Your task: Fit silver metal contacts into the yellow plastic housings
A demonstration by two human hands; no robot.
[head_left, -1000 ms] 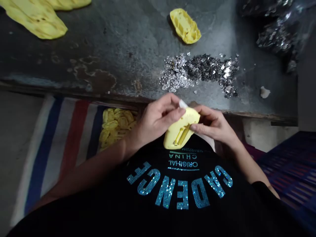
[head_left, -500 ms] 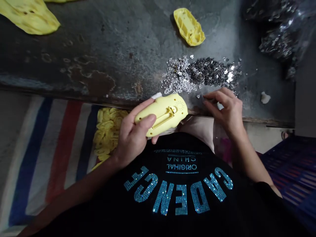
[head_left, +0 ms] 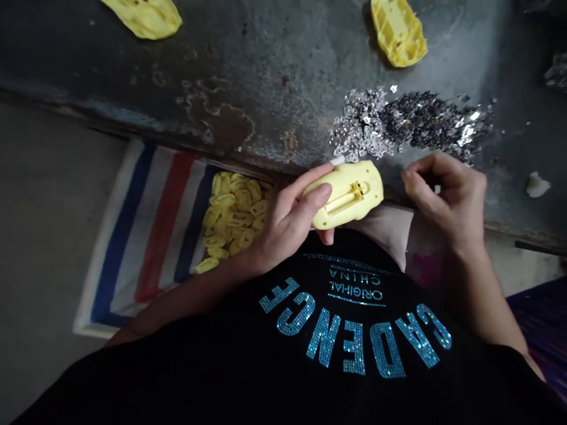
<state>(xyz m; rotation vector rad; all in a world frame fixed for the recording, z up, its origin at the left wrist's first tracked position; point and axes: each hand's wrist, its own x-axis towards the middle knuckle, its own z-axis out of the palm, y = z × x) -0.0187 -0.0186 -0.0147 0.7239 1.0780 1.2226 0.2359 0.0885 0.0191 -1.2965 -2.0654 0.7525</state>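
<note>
My left hand [head_left: 296, 215] grips a pale yellow plastic toy casing [head_left: 348, 192], thumb on top and fingers beneath. A long slot with a small catch shows on the casing's upward face, and small screw holes sit around it. My right hand [head_left: 452, 189] is held just right of the casing at the table edge, thumb and forefinger pinched together. Whatever is between those fingertips is too small to make out. Just beyond both hands lies a heap of small shiny metal pieces [head_left: 411, 121], and the right hand is apart from the casing.
Another yellow shell [head_left: 398, 32] lies hollow side up on the dark metal table [head_left: 266, 65], with a yellow piece [head_left: 148, 18] far left. A striped sack [head_left: 146, 236] below the edge holds several yellow parts [head_left: 239, 206]. A white scrap [head_left: 537, 185] lies at right.
The camera view has shifted, so everything appears further right. My right hand's fingertips have closed into a tighter pinch and come a little nearer the casing. The left hand keeps its hold.
</note>
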